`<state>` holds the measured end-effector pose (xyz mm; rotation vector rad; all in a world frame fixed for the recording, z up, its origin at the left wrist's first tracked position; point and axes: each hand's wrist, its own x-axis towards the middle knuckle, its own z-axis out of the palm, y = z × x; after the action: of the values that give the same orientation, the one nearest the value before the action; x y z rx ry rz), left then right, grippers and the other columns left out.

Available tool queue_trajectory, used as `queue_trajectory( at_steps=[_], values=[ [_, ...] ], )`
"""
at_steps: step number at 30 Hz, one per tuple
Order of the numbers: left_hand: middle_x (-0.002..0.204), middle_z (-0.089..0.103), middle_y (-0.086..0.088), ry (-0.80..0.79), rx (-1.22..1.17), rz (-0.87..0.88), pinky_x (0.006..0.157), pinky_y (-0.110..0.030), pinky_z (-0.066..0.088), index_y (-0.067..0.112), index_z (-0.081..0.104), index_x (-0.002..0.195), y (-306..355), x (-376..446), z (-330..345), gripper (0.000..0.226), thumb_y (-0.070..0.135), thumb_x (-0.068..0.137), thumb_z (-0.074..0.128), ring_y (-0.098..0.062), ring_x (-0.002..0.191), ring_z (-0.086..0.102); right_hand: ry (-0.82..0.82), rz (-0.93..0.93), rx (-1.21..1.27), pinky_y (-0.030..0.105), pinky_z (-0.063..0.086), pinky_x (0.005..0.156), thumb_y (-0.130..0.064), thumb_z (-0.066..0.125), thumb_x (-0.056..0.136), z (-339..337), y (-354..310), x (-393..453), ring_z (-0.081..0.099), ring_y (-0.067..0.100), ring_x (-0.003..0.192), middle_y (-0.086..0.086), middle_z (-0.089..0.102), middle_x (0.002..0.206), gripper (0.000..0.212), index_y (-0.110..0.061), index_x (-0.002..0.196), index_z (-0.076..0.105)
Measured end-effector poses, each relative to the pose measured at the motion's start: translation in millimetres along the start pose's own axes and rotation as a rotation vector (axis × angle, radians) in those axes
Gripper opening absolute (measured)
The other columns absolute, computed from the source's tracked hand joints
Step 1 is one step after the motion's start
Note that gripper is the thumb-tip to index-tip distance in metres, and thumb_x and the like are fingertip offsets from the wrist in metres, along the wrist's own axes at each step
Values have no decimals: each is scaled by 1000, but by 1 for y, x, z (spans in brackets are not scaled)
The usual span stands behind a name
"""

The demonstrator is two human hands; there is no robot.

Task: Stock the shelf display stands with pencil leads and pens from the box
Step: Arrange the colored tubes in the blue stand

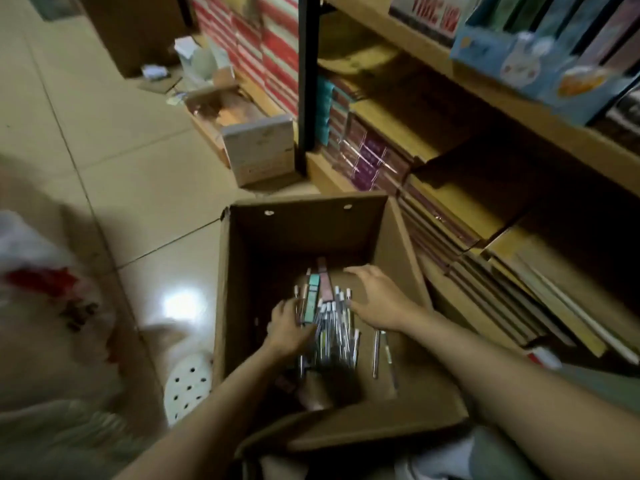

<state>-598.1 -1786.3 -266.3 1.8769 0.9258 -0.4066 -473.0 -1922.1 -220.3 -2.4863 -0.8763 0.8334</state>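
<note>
Both your hands are down in the cardboard box (304, 230): your left hand (287, 329) curls against the nine o'clock side of the pen bundle (334, 327), your right hand (375, 294) spreads open-fingered at its three o'clock side, touching it. Two loose pens (375, 353) lie at four o'clock. Shelves (485, 98) of stacked books run from twelve to three o'clock.

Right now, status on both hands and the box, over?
Left hand gripping the pen bundle inside the cardboard box. Right hand open, fingers spread against the bundle. Two loose pens beside it. Nothing blocking.
</note>
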Motion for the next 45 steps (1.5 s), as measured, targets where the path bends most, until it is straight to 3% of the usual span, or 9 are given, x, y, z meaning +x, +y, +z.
queue_trajectory(
  at_steps=[3,6,11,16,24,28,37,41,45],
  values=[
    [161,-11,-11,-181,86,-159,119,-50,16,29,10,154,-35,-6,33,86,32,89,66,-39,146,5,-140,105,12,40,20,121,-25,62,95,54,19,8,17,30,149,9,9,163,76,-21,156,18],
    [160,-3,-13,-201,5,-221,117,-50,20,28,9,154,-48,4,42,93,33,85,70,-39,145,11,-214,181,-17,49,18,121,-30,60,96,87,35,17,7,33,150,5,-1,164,78,-26,157,11],
    [138,49,-9,22,-87,-247,100,-33,44,14,22,150,-58,32,51,72,4,90,60,-24,126,50,-24,206,23,41,36,112,-11,52,96,100,43,54,40,28,134,8,38,148,56,-19,149,36],
    [148,42,-9,140,-297,-365,105,-32,38,14,21,152,-61,52,63,71,6,92,60,-24,134,44,129,258,8,43,45,99,-18,55,96,97,41,102,53,28,119,9,55,128,34,-14,130,55],
    [146,43,-17,275,-340,-457,109,-35,34,5,30,146,-64,71,77,61,15,94,60,-30,135,41,177,311,-11,38,42,97,-36,67,90,107,41,140,51,27,119,4,62,119,51,-18,133,47],
    [121,61,-18,300,-384,-450,89,-28,43,3,51,127,-59,71,78,34,15,96,57,-29,111,59,169,351,-33,36,42,95,-31,69,90,109,41,143,53,27,116,6,64,116,47,-18,130,50],
    [100,69,-7,303,-609,-306,92,-41,52,20,52,96,-45,60,66,8,12,97,54,-26,99,66,58,407,-223,35,47,91,-36,67,91,103,52,126,57,30,112,12,61,119,36,-10,115,63],
    [95,69,-7,205,-720,-245,79,-41,55,19,52,103,-41,46,60,10,11,99,50,-21,86,67,64,403,-210,37,51,85,-16,59,94,101,50,119,61,31,107,12,64,113,22,-9,115,57],
    [92,69,-5,140,-743,-203,75,-37,55,19,54,111,-41,35,50,13,15,100,48,-17,82,65,45,402,-175,36,51,77,-21,59,96,102,46,114,62,29,97,10,64,105,13,-12,105,60]
  ],
)
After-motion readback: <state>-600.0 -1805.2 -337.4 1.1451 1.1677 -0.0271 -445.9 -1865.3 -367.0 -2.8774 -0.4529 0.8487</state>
